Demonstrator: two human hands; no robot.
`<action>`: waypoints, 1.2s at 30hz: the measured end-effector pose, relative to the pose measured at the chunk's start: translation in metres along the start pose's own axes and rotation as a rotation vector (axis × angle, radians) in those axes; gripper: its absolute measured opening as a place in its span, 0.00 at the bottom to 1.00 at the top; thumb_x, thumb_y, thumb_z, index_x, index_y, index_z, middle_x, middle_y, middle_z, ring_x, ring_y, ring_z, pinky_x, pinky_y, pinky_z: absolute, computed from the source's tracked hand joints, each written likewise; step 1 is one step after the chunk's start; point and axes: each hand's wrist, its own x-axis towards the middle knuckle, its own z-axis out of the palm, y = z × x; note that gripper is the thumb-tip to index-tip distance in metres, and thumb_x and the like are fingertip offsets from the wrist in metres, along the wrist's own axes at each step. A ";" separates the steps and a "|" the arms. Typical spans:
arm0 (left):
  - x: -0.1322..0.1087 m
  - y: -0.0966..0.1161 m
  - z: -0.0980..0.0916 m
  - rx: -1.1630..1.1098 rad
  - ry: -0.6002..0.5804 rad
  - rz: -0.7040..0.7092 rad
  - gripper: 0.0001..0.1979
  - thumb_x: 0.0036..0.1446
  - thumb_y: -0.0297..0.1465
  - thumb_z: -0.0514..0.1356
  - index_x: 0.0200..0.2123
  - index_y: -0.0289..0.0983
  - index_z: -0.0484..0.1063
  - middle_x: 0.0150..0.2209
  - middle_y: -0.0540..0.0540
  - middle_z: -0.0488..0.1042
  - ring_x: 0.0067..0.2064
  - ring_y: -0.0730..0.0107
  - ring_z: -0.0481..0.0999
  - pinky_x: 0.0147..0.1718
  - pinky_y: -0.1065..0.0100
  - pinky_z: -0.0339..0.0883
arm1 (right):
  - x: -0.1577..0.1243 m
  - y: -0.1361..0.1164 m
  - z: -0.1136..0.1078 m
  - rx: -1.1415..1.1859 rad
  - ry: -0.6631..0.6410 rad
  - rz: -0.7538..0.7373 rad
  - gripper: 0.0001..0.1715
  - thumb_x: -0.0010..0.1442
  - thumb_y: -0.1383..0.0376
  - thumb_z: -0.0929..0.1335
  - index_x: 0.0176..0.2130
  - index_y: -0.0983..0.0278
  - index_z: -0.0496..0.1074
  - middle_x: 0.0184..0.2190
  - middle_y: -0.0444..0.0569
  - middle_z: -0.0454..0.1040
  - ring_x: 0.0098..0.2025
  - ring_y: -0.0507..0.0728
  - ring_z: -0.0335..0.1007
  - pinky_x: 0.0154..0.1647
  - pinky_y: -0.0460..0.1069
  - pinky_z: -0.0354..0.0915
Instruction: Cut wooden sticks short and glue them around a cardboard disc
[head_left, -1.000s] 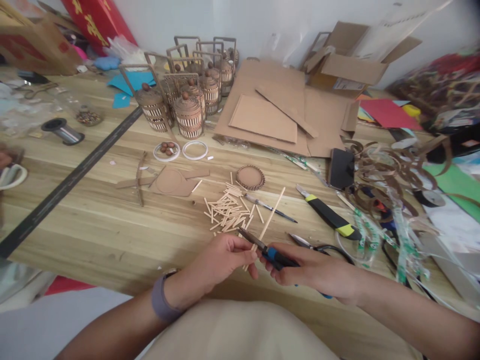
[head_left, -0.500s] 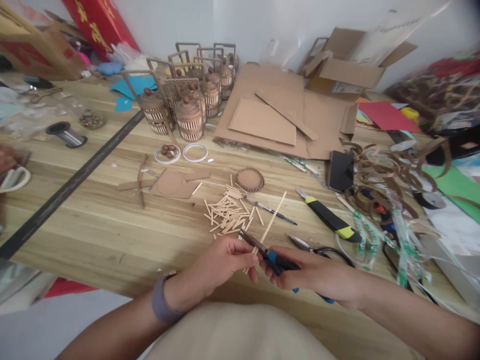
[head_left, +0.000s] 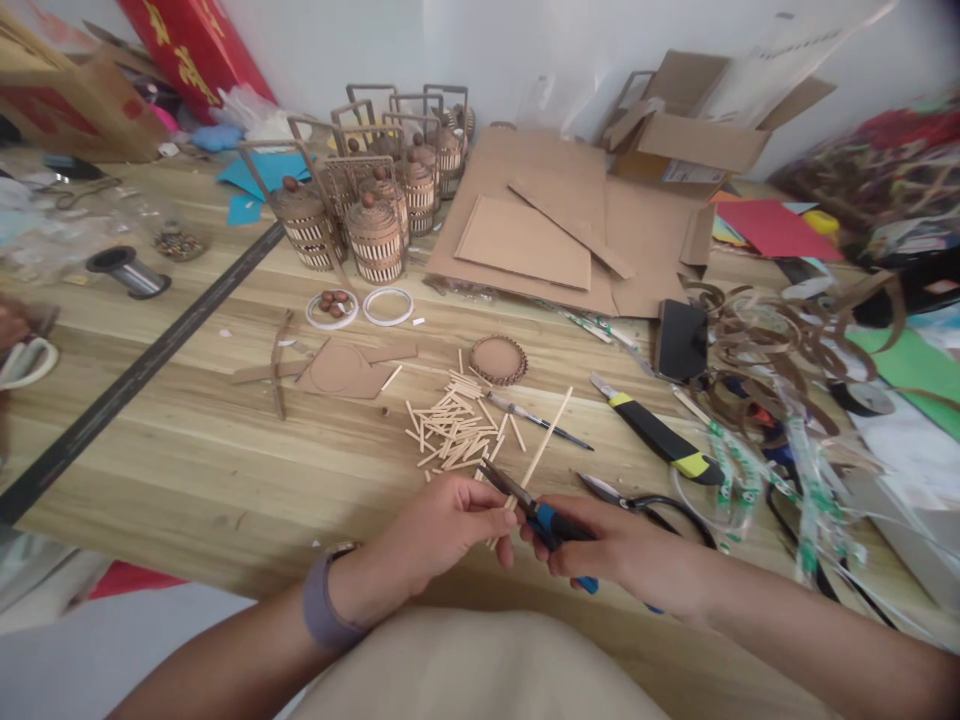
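Observation:
My left hand (head_left: 442, 525) pinches the near end of a thin wooden stick (head_left: 545, 443) that slants up and to the right. My right hand (head_left: 615, 545) is closed round blue-handled cutters (head_left: 525, 502), whose dark jaws sit at the stick just beside my left fingertips. A pile of several short cut sticks (head_left: 454, 425) lies on the wooden table (head_left: 187, 460) just beyond my hands. A grey band is on my left wrist.
A pen (head_left: 540, 420), a yellow-black utility knife (head_left: 652, 430) and scissors (head_left: 637, 497) lie to the right. A round woven disc (head_left: 498, 359), small woven baskets (head_left: 367, 215), cardboard sheets (head_left: 555, 220), a phone (head_left: 681, 338) and tangled strips (head_left: 780, 350) lie further back.
My hands, the stick and the cutters have stayed almost in place; the view shifted slightly. The right hand's grip on the blue handles has turned a little.

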 end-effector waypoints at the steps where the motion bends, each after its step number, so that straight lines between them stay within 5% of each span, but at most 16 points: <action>1: 0.000 0.000 0.000 0.011 0.006 -0.003 0.17 0.51 0.44 0.62 0.21 0.36 0.74 0.22 0.49 0.74 0.31 0.66 0.72 0.42 0.65 0.62 | 0.001 0.002 0.001 -0.003 0.007 -0.004 0.14 0.46 0.67 0.64 0.36 0.64 0.71 0.29 0.43 0.63 0.32 0.53 0.59 0.31 0.46 0.57; 11: 0.003 -0.008 0.000 0.088 0.019 0.021 0.16 0.54 0.43 0.59 0.22 0.37 0.72 0.24 0.50 0.74 0.32 0.65 0.73 0.40 0.66 0.62 | 0.004 0.012 0.007 -0.011 0.087 0.107 0.09 0.43 0.66 0.63 0.30 0.62 0.65 0.23 0.39 0.60 0.25 0.51 0.58 0.25 0.46 0.55; 18: 0.000 -0.002 0.001 0.072 0.032 0.059 0.18 0.55 0.45 0.56 0.22 0.38 0.69 0.25 0.49 0.73 0.35 0.63 0.74 0.42 0.65 0.63 | -0.003 0.003 0.002 0.125 0.068 0.070 0.15 0.47 0.67 0.65 0.38 0.62 0.71 0.36 0.44 0.69 0.39 0.54 0.65 0.38 0.47 0.61; 28: 0.000 -0.005 0.002 0.071 0.052 0.006 0.17 0.55 0.46 0.56 0.27 0.37 0.70 0.22 0.51 0.69 0.32 0.64 0.72 0.39 0.65 0.62 | -0.002 0.000 0.005 0.242 0.053 0.141 0.09 0.46 0.66 0.67 0.32 0.63 0.67 0.35 0.45 0.68 0.37 0.54 0.66 0.33 0.47 0.61; 36: -0.004 0.004 0.003 0.211 0.045 0.039 0.18 0.57 0.41 0.52 0.19 0.38 0.63 0.24 0.49 0.70 0.32 0.66 0.70 0.37 0.67 0.60 | 0.002 0.010 0.007 0.089 0.072 0.108 0.14 0.42 0.66 0.64 0.34 0.64 0.67 0.29 0.44 0.65 0.32 0.54 0.62 0.29 0.47 0.59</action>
